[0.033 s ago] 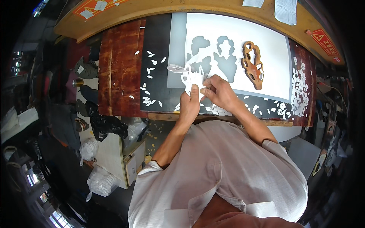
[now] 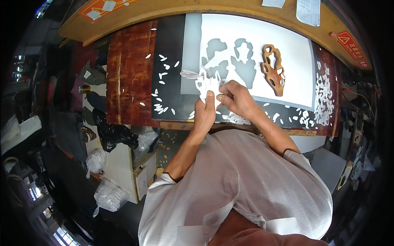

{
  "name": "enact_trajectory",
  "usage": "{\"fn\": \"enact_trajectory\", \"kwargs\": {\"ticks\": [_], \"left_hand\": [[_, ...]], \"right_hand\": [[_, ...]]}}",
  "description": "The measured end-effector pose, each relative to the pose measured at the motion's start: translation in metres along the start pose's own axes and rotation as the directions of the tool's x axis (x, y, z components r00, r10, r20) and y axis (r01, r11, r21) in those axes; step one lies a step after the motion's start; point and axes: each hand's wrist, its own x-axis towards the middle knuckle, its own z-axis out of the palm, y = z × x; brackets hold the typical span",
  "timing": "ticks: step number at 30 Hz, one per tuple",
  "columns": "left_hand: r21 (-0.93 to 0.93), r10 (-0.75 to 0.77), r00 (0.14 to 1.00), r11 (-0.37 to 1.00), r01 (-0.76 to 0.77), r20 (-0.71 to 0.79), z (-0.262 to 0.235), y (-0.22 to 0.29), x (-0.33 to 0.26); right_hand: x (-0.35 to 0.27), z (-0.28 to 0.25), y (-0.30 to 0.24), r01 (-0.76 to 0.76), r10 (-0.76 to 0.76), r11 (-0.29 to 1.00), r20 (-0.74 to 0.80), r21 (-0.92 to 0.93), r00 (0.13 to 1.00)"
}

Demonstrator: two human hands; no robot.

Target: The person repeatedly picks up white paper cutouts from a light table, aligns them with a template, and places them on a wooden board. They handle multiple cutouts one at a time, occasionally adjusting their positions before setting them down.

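My left hand grips a white cut-out piece with looped openings, its thumb pressed on top. Close against it, my right hand is closed, thumb and bent fingers pinching at the piece's right edge; what exactly lies between those fingertips is partly hidden. Beyond both hands lies a white sheet with several shaped holes cut through it. An orange-brown cutting die, shaped with several openings, rests on the sheet's right part. Pale flaps stick out left of the held piece.
Small white oval scraps heap at the right edge, with others scattered on the black board. A yellow machine beam spans the far side. Reddish-brown boarding lies left. Bags and a wooden cabinet stand lower left.
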Motion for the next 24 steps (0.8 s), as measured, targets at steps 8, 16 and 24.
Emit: {"fn": "enact_trajectory", "kwargs": {"ticks": [8, 16, 24], "left_hand": [[0.279, 0.093, 0.986, 0.959, -0.051, -0.138, -0.001, -0.016, 0.004], [0.260, 0.223, 0.975, 0.940, -0.220, 0.020, -0.007, -0.020, 0.001], [-0.058, 0.040, 0.987, 0.998, -0.031, 0.157, -0.014, -0.011, -0.021]], "right_hand": [[-0.011, 0.008, -0.004, 0.067, -0.064, 0.984, 0.025, -0.163, 0.998], [-0.018, -0.006, 0.000, 0.059, -0.090, 0.984, 0.185, 0.166, 0.979], [-0.022, -0.015, 0.023, 0.073, -0.076, 0.997, 0.079, 0.035, 0.994]]}}
